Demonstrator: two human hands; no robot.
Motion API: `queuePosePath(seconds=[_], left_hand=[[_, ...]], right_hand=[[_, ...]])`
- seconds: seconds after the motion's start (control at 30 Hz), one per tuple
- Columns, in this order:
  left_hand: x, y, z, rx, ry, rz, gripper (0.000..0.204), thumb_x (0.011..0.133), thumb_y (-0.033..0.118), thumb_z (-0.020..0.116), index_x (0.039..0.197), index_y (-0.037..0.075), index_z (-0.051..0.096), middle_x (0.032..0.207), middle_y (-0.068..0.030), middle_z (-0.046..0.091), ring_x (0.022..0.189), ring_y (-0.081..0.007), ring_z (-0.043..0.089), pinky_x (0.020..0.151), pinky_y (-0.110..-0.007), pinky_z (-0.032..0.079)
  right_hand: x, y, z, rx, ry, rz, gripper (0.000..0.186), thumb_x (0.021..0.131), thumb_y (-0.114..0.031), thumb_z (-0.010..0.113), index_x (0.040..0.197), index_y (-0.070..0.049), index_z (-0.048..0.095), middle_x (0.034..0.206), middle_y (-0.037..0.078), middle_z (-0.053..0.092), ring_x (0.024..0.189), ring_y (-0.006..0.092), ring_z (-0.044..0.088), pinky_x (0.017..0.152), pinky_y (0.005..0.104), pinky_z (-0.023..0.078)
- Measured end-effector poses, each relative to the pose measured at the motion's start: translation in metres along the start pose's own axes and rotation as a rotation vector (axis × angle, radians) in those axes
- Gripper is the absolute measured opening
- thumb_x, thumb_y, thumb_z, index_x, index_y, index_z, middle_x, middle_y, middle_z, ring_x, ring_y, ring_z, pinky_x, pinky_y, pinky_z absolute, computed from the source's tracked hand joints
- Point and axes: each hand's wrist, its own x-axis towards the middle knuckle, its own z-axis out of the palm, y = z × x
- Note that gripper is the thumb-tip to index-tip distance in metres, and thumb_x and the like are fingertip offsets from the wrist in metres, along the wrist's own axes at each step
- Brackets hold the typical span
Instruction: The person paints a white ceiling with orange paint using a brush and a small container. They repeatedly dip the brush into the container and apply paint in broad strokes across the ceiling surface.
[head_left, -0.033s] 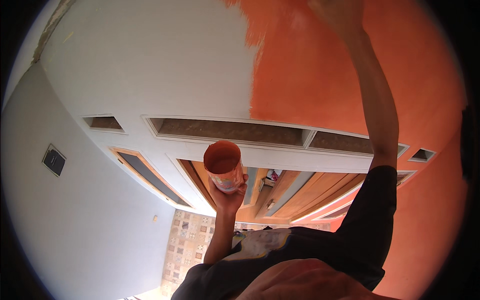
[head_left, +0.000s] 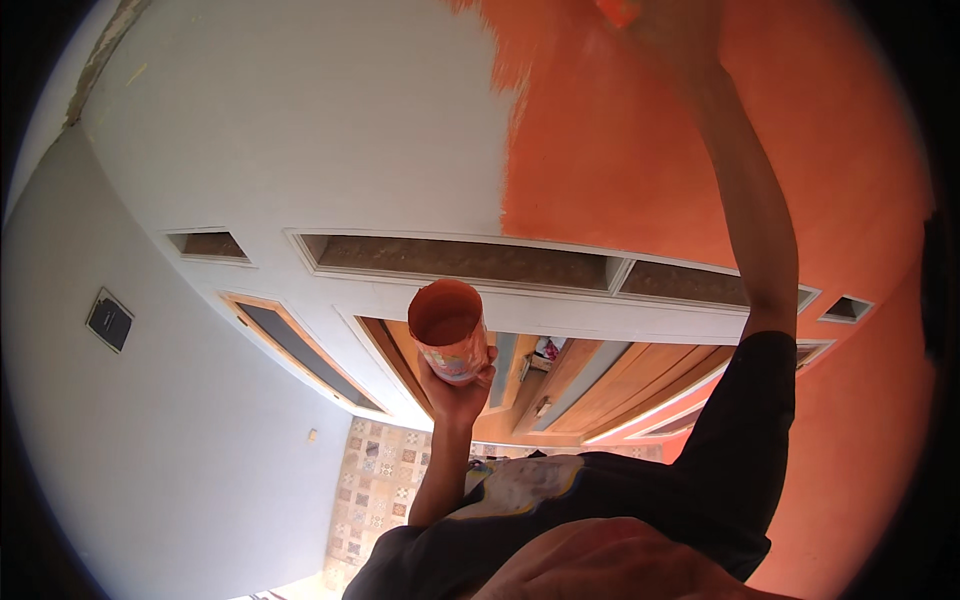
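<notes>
My left hand [head_left: 460,393] is wrapped round the lower part of a paint container [head_left: 450,355], a round tub smeared with orange. Its open top faces up, and orange paint coats the inside. At the top edge of the view my right hand [head_left: 685,30] is raised to the wall, blurred and partly cut off. From its left side pokes a bright orange end [head_left: 617,11] of what looks like a paintbrush; the rest is hidden. Behind it the wall is painted orange [head_left: 610,150], with a ragged, streaky border against the pale grey part [head_left: 330,120].
Below the painted area runs a row of recessed vents [head_left: 460,262] with white frames. Under them are a wooden door [head_left: 640,385] and a narrow wood-framed window [head_left: 300,350]. A dark panel [head_left: 108,320] hangs on the left wall. The floor has patterned tiles [head_left: 375,480].
My right hand has shifted slightly left along the wall, and the bright orange end of the tool has come into sight. My left hand and the container stay nearly in place.
</notes>
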Motion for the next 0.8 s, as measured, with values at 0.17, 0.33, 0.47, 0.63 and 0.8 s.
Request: queuePosePath(seconds=[0.17, 0.33, 0.47, 0.63, 0.8], left_hand=[[0.008, 0.004, -0.003, 0.037, -0.013, 0.023, 0.066, 0.099, 0.061, 0.044, 0.141, 0.010, 0.049, 0.120, -0.0104, 0.065, 0.096, -0.0335, 0.066, 0.062, -0.033, 0.050], [0.017, 0.003, -0.006, -0.035, -0.041, -0.003, 0.065, 0.098, 0.060, 0.050, 0.143, 0.014, 0.049, 0.128, -0.0141, 0.061, 0.102, -0.0361, 0.063, 0.060, -0.032, 0.056], [0.016, 0.004, -0.008, -0.031, -0.023, -0.003, 0.063, 0.098, 0.058, 0.050, 0.143, 0.014, 0.049, 0.128, -0.0148, 0.060, 0.100, -0.0372, 0.063, 0.059, -0.032, 0.057], [0.017, 0.006, -0.013, -0.016, -0.026, 0.017, 0.061, 0.098, 0.057, 0.050, 0.142, 0.015, 0.050, 0.128, -0.0144, 0.061, 0.098, -0.0365, 0.064, 0.058, -0.033, 0.058], [0.019, 0.006, -0.016, -0.015, -0.034, 0.026, 0.061, 0.098, 0.058, 0.051, 0.142, 0.015, 0.051, 0.129, -0.0147, 0.061, 0.097, -0.0354, 0.064, 0.058, -0.032, 0.058]], right_hand=[[-0.083, -0.106, 0.005, -0.084, -0.442, -0.332, 0.013, 0.075, -0.015, 0.074, 0.082, -0.021, 0.065, 0.089, 0.000, 0.062, 0.084, 0.0147, 0.066, 0.062, 0.0308, 0.051], [-0.090, -0.112, 0.016, 0.507, -0.622, 0.152, 0.009, 0.085, -0.021, 0.071, 0.088, -0.014, 0.066, 0.074, 0.004, 0.064, 0.072, 0.0223, 0.066, 0.061, 0.0364, 0.051], [-0.038, -0.044, 0.020, 0.266, -0.642, 0.614, 0.009, 0.091, -0.017, 0.072, 0.099, -0.013, 0.072, 0.082, 0.000, 0.068, 0.071, 0.0169, 0.065, 0.058, 0.0340, 0.053], [-0.011, -0.007, 0.018, -0.070, 0.097, -0.077, 0.023, 0.079, -0.007, 0.074, 0.102, -0.006, 0.071, 0.092, 0.011, 0.074, 0.070, 0.0292, 0.067, 0.060, 0.0352, 0.053], [-0.067, -0.083, 0.027, -0.135, -0.397, -0.295, 0.014, 0.080, -0.020, 0.077, 0.090, -0.020, 0.067, 0.097, -0.002, 0.064, 0.084, 0.0128, 0.066, 0.062, 0.0328, 0.054]])
